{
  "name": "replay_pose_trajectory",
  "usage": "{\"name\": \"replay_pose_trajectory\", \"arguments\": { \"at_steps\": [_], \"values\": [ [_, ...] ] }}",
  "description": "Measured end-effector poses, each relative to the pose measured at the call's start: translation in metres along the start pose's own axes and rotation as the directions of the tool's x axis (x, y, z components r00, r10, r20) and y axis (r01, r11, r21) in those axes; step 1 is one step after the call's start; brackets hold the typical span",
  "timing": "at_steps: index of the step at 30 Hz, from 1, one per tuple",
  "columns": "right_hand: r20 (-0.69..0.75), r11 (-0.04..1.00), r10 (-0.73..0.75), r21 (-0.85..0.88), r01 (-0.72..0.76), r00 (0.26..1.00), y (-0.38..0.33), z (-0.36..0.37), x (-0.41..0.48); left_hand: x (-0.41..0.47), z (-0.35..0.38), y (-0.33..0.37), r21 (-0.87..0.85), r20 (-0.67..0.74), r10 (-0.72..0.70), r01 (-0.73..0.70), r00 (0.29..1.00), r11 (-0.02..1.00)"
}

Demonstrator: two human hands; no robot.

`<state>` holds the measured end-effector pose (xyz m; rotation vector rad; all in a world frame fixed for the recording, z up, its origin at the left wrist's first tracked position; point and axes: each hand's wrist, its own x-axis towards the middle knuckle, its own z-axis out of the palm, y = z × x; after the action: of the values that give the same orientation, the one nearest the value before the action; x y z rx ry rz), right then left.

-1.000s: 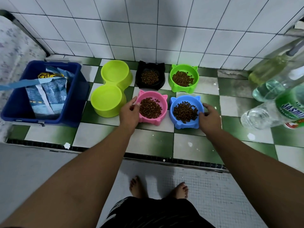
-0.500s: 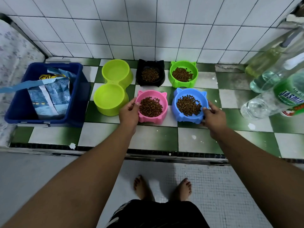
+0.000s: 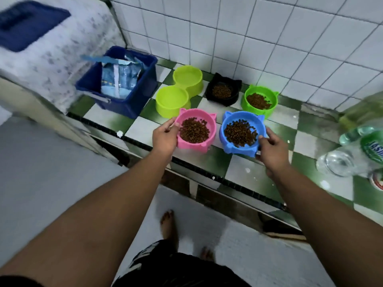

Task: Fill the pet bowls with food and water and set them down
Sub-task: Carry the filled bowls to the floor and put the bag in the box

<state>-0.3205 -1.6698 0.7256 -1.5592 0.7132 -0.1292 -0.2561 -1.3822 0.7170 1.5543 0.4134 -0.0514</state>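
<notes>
Pink bowl (image 3: 204, 123), blue bowl (image 3: 228, 126) pulled toward counter (image 3: 310, 129) edge, apparently lifted. Left hand (image 3: 164, 135) grips pink rim, right hand (image 3: 271, 150) blue rim, likely for carrying kibble (image 3: 193, 132) unspilled.

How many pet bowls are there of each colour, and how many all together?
pink bowl: 1
blue bowl: 1
green bowl: 1
black bowl: 1
yellow-green double bowl: 1
Total: 5 bowls
</notes>
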Motion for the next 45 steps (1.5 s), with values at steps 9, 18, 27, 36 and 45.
{"name": "replay_pose_trajectory", "arguments": {
  "at_steps": [9,18,27,36,45],
  "values": [
    [0.330,0.996,-0.069,-0.031,0.084,0.941,-0.022,0.095,-0.048,-0.061,-0.121,0.005,-0.190,-0.300,-0.067,0.009,0.952,0.982],
    [0.628,0.992,-0.047,-0.065,0.113,0.777,-0.033,0.255,-0.137,-0.092,-0.287,-0.001,-0.280,-0.559,-0.153,-0.012,0.815,0.960],
    [0.777,0.988,-0.033,-0.071,0.139,0.629,-0.032,0.466,-0.251,-0.078,-0.503,-0.006,-0.313,-0.704,-0.177,-0.077,0.688,0.947],
    [0.815,0.990,0.033,-0.106,0.093,0.579,-0.050,0.692,-0.323,-0.020,-0.703,0.016,-0.330,-0.821,-0.208,-0.146,0.532,0.932],
    [0.883,0.974,0.096,-0.178,0.138,0.459,-0.065,0.944,-0.321,0.106,-0.844,0.036,-0.392,-0.877,-0.292,-0.217,0.381,0.894]
  ]
}}
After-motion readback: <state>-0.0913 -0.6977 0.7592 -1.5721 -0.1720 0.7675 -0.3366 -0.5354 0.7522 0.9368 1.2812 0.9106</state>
